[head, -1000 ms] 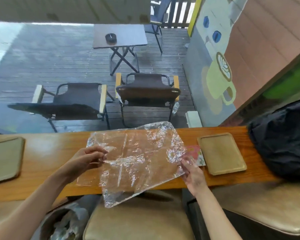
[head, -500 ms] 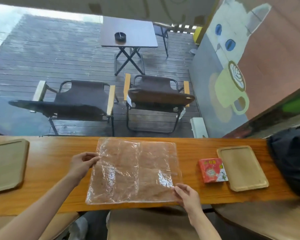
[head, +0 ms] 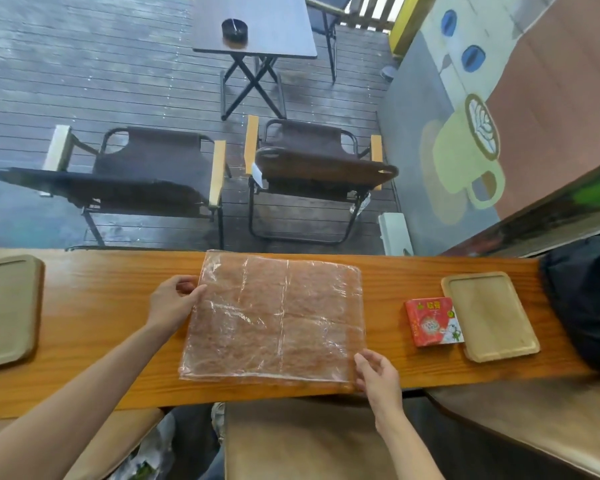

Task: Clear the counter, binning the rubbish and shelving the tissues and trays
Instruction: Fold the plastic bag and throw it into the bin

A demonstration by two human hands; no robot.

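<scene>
A clear crinkled plastic bag point(head: 274, 317) lies flat on the wooden counter point(head: 94, 341) in front of me. My left hand point(head: 174, 303) pinches its upper left edge. My right hand point(head: 378, 375) rests its fingers on the bag's near right corner at the counter's front edge. To the right lies a small red tissue pack point(head: 432, 322), touching a light wooden tray point(head: 489, 315). A second wooden tray point(head: 4, 310) sits at the counter's far left, partly cut off.
A dark bag point(head: 586, 299) rests on the counter's right end. Padded stools point(head: 302, 441) stand below the counter, with a rubbish-filled bag point(head: 146, 455) on the floor at lower left. Beyond the counter are two folding chairs point(head: 312, 168) and a small table on a deck.
The plastic bag, held up and rumpled a second ago, has been laid down and spread flat on the counter. My hands moved outward to its edges. The view tilted down.
</scene>
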